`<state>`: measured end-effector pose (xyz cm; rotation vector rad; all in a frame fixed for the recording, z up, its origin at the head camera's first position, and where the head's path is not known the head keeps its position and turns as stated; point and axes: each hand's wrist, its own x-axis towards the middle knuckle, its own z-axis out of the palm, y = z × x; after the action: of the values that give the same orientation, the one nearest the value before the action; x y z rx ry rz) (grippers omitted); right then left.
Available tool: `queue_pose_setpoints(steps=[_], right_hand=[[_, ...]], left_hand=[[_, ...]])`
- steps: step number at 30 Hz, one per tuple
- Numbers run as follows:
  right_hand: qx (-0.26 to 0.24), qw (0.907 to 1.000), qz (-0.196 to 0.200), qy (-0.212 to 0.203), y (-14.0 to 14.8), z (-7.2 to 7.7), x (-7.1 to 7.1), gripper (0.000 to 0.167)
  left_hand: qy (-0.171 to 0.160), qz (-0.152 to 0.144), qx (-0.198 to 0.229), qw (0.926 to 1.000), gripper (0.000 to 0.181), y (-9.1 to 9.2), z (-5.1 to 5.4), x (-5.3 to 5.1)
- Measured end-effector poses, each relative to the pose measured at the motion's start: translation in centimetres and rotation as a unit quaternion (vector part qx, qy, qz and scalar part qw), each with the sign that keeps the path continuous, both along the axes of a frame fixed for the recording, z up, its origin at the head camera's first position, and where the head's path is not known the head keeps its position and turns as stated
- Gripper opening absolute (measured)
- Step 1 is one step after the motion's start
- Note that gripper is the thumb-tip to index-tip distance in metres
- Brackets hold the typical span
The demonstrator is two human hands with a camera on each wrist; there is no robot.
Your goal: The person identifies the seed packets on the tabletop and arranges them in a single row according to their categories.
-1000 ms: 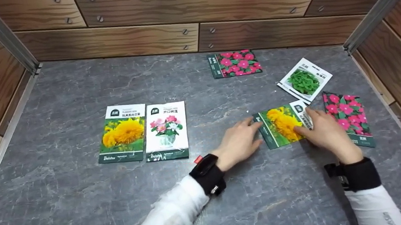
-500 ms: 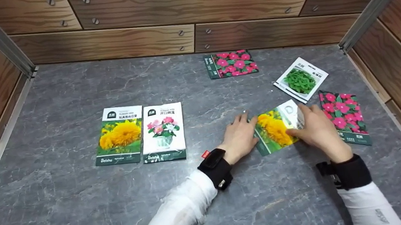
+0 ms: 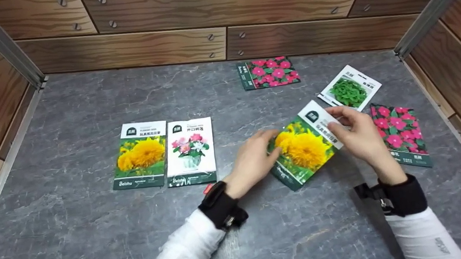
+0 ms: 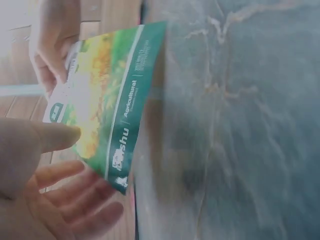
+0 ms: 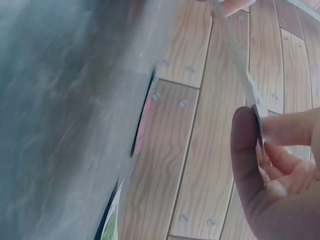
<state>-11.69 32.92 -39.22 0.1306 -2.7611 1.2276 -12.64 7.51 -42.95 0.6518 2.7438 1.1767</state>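
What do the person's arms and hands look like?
White left sleeve and right sleeve, the latter bearing grey lettering. Black left wristband, a red tag at its edge; black right wristband. Left hand and right hand ungloved.

Your left sleeve (image 3: 179,253) is white and rumpled; your right sleeve (image 3: 422,233) is white too, with grey lettering (image 3: 439,245) along the forearm. You wear a black left wristband (image 3: 214,203) with a red tag (image 3: 208,189), and a black right wristband (image 3: 408,195) with a black mount (image 3: 367,192) jutting inward.
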Motion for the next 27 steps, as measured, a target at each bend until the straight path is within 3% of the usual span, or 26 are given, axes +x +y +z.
queue_pose_setpoints(steps=[5,10,19,24,27], right_hand=[[-0.046,0.9985,0.029,0.003,-2.1,0.4,-0.9,0.031],[-0.044,0.9979,0.047,0.01,-4.3,1.0,-1.6,0.028],[-0.149,0.9876,0.016,0.046,-6.5,1.1,-2.7,0.04],[-0.198,0.9801,0.005,0.011,-7.3,0.7,-2.4,0.046],[-0.179,0.9833,0.025,-0.026,-7.8,0.4,-1.8,0.046]], left_hand=[[-0.012,0.023,0.098,0.9948,0.036,-2.1,0.4,0.6],[-0.023,0.036,0.148,0.988,0.033,-3.5,0.7,1.0],[-0.033,0.074,0.236,0.9684,0.029,-5.1,0.9,0.6],[-0.026,0.117,0.281,0.9522,0.029,-6.1,1.0,0.1],[-0.022,0.143,0.303,0.9419,0.029,-6.5,1.2,-0.2]])
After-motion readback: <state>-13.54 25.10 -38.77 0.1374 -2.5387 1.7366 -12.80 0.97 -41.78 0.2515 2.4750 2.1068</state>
